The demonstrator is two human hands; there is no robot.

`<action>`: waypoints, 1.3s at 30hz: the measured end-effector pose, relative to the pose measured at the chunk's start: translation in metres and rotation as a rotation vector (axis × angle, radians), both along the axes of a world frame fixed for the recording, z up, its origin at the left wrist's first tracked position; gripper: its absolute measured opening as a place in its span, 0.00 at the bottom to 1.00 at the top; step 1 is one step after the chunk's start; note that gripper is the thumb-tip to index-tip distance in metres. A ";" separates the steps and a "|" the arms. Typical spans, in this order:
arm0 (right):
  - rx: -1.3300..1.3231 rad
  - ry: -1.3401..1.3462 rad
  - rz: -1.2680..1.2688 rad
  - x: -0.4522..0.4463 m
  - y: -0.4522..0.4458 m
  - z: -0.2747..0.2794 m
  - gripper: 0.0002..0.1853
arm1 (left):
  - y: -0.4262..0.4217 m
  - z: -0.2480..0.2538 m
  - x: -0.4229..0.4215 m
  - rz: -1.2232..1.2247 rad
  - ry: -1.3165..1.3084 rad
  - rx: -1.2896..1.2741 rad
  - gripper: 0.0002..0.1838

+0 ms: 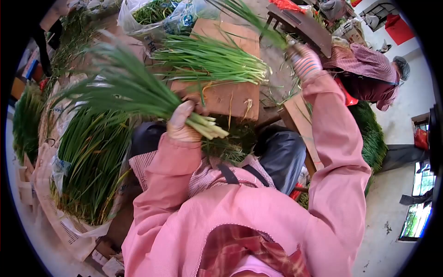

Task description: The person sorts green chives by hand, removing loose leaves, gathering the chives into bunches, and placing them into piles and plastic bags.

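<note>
Two hands were seen in the head view, both holding green stalks. The left hand (183,119), in a pale glove, was closed firmly around a thick bundle (138,90); its cut ends pointed to the right and slightly toward the body, while the leaves spread to the upper left. The right hand (302,59), raised and blurred, seemed to be closed on a thinner bunch (258,21), whose leaves went up and to the left.

Between the hands, somewhat forward, a pile of stalks (210,57) lay on the tabletop (230,99). Its long axis went from left to right, with the pale ends at the right. These ends were nearer to the right hand, a gap apart from it; the leafy part was nearer to the left hand.

The pile looked fresh and loosely flattened: bright green, whitish at the ends, with some blades sticking out. The thick bundle was darker, its leaf tips blurred.
</note>
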State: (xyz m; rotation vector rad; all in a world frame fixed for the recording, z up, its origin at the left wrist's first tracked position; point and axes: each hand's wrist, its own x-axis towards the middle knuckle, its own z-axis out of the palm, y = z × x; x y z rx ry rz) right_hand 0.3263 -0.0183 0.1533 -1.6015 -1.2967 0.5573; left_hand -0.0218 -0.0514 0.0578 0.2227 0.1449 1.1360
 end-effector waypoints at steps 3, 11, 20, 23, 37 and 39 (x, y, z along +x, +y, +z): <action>-0.311 -0.442 0.040 -0.043 -0.041 -0.046 0.15 | -0.024 -0.010 0.027 -0.064 0.185 -0.275 0.13; -0.257 -0.395 0.286 -0.133 -0.121 -0.106 0.07 | -0.038 -0.054 0.047 -0.271 0.404 -0.297 0.23; -0.208 -0.560 0.546 -0.120 -0.125 -0.136 0.10 | 0.052 -0.055 0.005 0.043 0.636 0.055 0.17; -0.195 -0.739 0.218 -0.080 -0.074 -0.136 0.11 | 0.070 0.007 -0.013 0.256 0.753 0.220 0.22; -0.513 -0.642 0.271 -0.052 0.000 -0.149 0.17 | 0.058 -0.069 0.025 0.138 1.195 0.097 0.49; -0.520 -0.674 0.226 -0.034 0.013 -0.135 0.15 | 0.062 -0.059 0.017 0.341 1.154 0.270 0.50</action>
